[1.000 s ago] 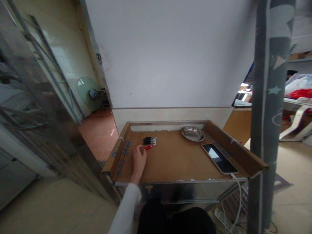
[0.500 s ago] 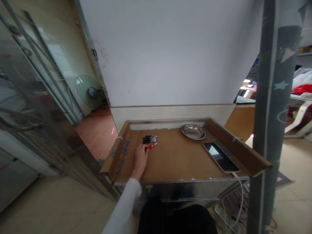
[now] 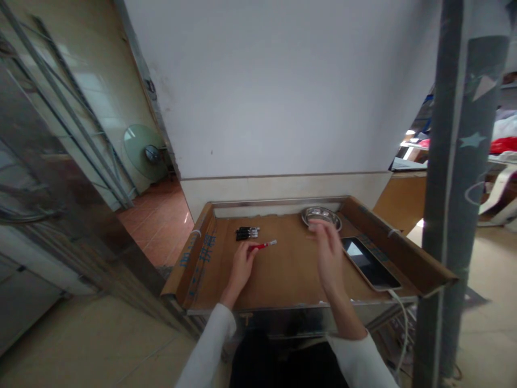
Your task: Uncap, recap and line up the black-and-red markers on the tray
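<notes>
A red pen [image 3: 263, 245] with a pale, silvery end is pinched in the fingers of my left hand [image 3: 242, 267], just above the cardboard. Its pale end points right, toward my other hand. Several black pens [image 3: 247, 233] with silvery ends lie side by side beyond my left hand. My right hand [image 3: 330, 256] is raised over the right half of the cardboard, slightly blurred. Its fingers reach forward with nothing visible in them, and it covers part of the view of a round metal dish [image 3: 317, 214].
A phone [image 3: 370, 264] lies at the right with a white cable [image 3: 405, 323] hanging over the front edge. The cardboard lining [image 3: 283, 280] has raised sides left and right. A wall [image 3: 278, 97] rises behind; a grey post [image 3: 460, 188] stands at the right.
My right hand has come into view over the right of the cardboard. My left hand has moved slightly right with the red pen, away from the black pens.
</notes>
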Available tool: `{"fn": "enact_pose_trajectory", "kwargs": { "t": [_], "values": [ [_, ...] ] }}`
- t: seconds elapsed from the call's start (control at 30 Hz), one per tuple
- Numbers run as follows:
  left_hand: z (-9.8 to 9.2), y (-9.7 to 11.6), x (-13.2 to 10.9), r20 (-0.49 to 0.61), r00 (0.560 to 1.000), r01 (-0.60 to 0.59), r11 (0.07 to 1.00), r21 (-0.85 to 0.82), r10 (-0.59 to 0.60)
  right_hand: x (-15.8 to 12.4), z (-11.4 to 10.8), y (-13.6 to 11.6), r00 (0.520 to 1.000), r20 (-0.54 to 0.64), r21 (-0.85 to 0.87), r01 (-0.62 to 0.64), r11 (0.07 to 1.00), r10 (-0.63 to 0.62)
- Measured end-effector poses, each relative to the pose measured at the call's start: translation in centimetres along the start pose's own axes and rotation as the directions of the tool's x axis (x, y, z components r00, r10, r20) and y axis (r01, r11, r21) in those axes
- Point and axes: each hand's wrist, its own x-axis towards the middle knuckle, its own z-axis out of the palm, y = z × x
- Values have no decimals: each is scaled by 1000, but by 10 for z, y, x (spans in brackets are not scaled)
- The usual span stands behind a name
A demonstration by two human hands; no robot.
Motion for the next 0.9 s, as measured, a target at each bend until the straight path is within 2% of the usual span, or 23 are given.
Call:
{"fn": "enact_pose_trajectory", "kwargs": {
  "t": [0.07, 0.1, 0.17, 0.23, 0.4, 0.47, 0.57, 0.63, 0.7, 0.8, 0.9],
  "values": [
    [7, 14, 4, 15, 999, -29, 999, -27, 29, 3, 14, 13, 986, 84, 55, -145, 988, 140],
    [10, 21, 6, 25, 999, -38, 999, -31, 39, 4, 21, 21, 959, 157, 92, -251, 964, 235],
    [17, 32, 12, 61, 995, -75, 996, -43, 77, 7, 31, 37, 868, 320, 203, -455, 867, 380],
    [23, 39, 18, 63, 992, -109, 992, -63, 113, 9, 35, 53, 779, 449, 308, -594, 743, 436],
    [40, 51, 35, -90, 995, -45, 983, -178, 30, 19, 37, 79, 642, 587, 416, -762, 497, 493],
    [45, 55, 41, -90, 995, -54, 979, -195, 37, 21, 39, 86, 599, 635, 432, -799, 419, 488],
    [46, 60, 49, -35, 993, -118, 975, -186, 113, 22, 42, 93, 538, 680, 444, -843, 303, 498],
    [44, 60, 54, -18, 990, -143, 970, -197, 142, 23, 43, 97, 515, 693, 451, -855, 254, 505],
    [39, 58, 59, -37, 991, -133, 965, -224, 128, 25, 41, 100, 510, 708, 441, -860, 258, 488],
    [31, 50, 66, -114, 992, -74, 960, -271, 44, 30, 37, 106, 519, 714, 404, -853, 330, 469],
    [26, 35, 69, -176, 984, -8, 962, -272, -41, 33, 31, 114, 561, 669, 365, -819, 443, 488]
  ]
}}
